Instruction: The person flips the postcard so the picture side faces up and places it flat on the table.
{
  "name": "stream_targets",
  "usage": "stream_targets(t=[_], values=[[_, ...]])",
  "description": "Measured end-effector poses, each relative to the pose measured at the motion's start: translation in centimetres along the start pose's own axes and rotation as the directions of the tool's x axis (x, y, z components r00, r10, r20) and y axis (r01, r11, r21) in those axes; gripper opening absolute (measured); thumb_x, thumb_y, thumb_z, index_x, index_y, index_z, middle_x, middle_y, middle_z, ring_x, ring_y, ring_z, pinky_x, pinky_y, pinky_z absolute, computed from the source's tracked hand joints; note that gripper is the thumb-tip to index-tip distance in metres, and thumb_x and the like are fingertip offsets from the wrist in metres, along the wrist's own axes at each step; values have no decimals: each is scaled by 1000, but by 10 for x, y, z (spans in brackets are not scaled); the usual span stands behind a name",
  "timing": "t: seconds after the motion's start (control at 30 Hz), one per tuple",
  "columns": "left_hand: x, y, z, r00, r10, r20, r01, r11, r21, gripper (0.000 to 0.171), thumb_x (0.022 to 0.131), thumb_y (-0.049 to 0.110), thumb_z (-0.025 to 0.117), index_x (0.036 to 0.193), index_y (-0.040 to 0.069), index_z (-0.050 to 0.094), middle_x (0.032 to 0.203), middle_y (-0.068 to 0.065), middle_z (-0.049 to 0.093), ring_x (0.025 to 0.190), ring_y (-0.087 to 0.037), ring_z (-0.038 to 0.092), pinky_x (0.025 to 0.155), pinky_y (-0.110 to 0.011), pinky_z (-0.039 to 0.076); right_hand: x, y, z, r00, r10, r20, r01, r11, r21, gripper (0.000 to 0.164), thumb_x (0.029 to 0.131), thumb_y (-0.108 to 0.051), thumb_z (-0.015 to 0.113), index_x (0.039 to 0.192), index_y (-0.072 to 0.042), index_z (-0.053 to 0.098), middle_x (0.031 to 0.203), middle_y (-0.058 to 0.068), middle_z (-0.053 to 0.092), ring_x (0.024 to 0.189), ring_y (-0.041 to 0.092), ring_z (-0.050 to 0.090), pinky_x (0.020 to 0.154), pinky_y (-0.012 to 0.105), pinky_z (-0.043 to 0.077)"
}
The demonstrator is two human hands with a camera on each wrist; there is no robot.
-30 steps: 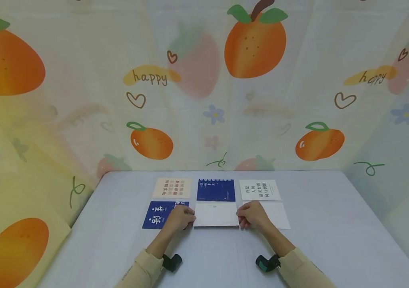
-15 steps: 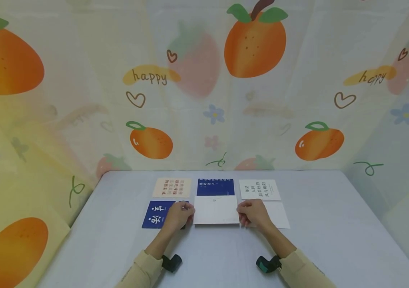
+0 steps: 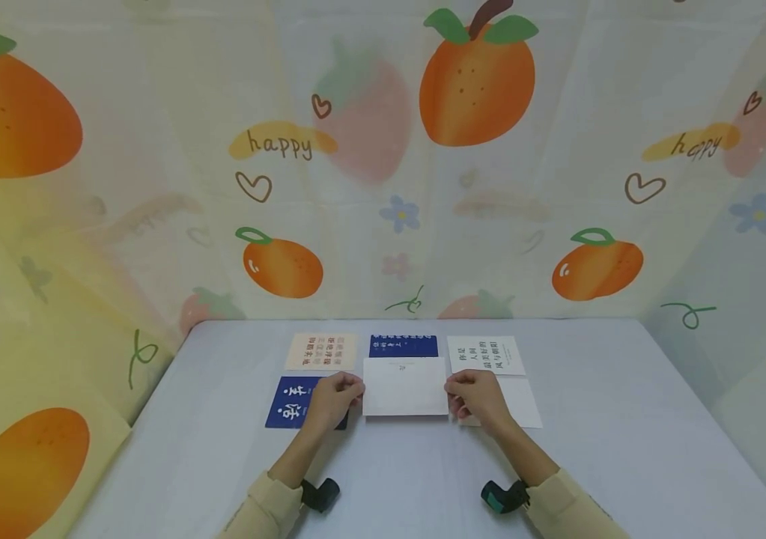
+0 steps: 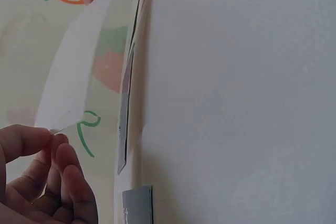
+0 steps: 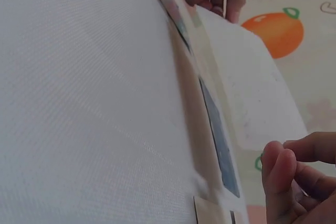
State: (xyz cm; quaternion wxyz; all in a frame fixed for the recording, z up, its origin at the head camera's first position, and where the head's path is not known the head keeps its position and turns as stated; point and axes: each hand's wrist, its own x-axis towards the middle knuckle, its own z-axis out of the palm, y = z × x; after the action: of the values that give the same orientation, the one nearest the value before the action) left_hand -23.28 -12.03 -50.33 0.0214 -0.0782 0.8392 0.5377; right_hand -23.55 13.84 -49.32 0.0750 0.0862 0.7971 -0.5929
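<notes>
A white card [image 3: 405, 389], nearly blank with a tiny mark near its far edge, is held level between both hands. My left hand [image 3: 332, 400] pinches its left edge between thumb and fingers; my right hand [image 3: 480, 397] pinches the right edge. In the left wrist view the white card [image 4: 71, 72] hangs clear above the table, and in the right wrist view the card [image 5: 247, 87] bows slightly. Behind it lies a blue card [image 3: 403, 346] with white writing, its near part covered. Under my left hand is another blue card [image 3: 288, 400]; beside my right hand lies a plain white card [image 3: 520, 400].
At the back left sits a cream card [image 3: 321, 352] with brown and orange writing. A white card with dark writing [image 3: 490, 355] lies at the back right. All rest on a white-covered table [image 3: 409, 479], with a fruit-patterned cloth [image 3: 356, 209] hanging behind.
Both hands have lifted the white card from the table's front row, raising it and moving it slightly away, so it now covers more of the blue card behind.
</notes>
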Motion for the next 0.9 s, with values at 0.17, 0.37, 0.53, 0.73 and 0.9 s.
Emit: stream_targets(t=[0.17, 0.37, 0.53, 0.73, 0.9], values=[[1, -1, -1, 1000, 3, -7, -3, 1000, -10, 13, 91, 14, 64, 94, 2, 70, 82, -7, 69, 70, -12, 62, 68, -26, 55, -1, -1, -1, 1000, -19, -13, 19, 1000, 2, 15, 87, -7, 67, 96, 4, 70, 73, 5, 66, 56, 13, 57, 51, 21, 48], [0, 0, -2, 1000, 9, -6, -10, 997, -70, 14, 90, 12, 64, 94, 0, 70, 81, -8, 69, 70, -11, 63, 71, -28, 57, 0, 0, -1, 999, -46, -5, 46, 997, 64, 15, 88, -6, 65, 98, 5, 69, 75, 7, 66, 56, 12, 55, 51, 19, 47], [-2, 0, -3, 1000, 28, -5, -28, 994, -106, 13, 90, 10, 65, 93, -1, 70, 79, -8, 70, 69, -11, 63, 68, -26, 56, 1, 0, -2, 998, -68, -2, 68, 992, 107, 17, 89, -6, 64, 99, 7, 68, 78, 8, 68, 59, 13, 58, 54, 20, 50], [-2, 0, -3, 1000, 24, 6, -23, 991, -135, 14, 91, 11, 65, 94, -1, 70, 80, -7, 71, 71, -11, 64, 68, -24, 54, 1, 0, -2, 997, -70, -7, 71, 985, 157, 17, 88, -2, 64, 98, 10, 67, 76, 9, 69, 57, 13, 59, 52, 20, 51], [-2, 1, -4, 1000, 24, 9, -22, 990, -140, 15, 91, 13, 64, 97, 0, 70, 83, -7, 72, 74, -11, 65, 73, -26, 56, 2, 0, -3, 997, -73, -17, 75, 984, 159, 17, 88, -2, 65, 99, 11, 67, 80, 12, 71, 57, 12, 61, 53, 19, 51]])
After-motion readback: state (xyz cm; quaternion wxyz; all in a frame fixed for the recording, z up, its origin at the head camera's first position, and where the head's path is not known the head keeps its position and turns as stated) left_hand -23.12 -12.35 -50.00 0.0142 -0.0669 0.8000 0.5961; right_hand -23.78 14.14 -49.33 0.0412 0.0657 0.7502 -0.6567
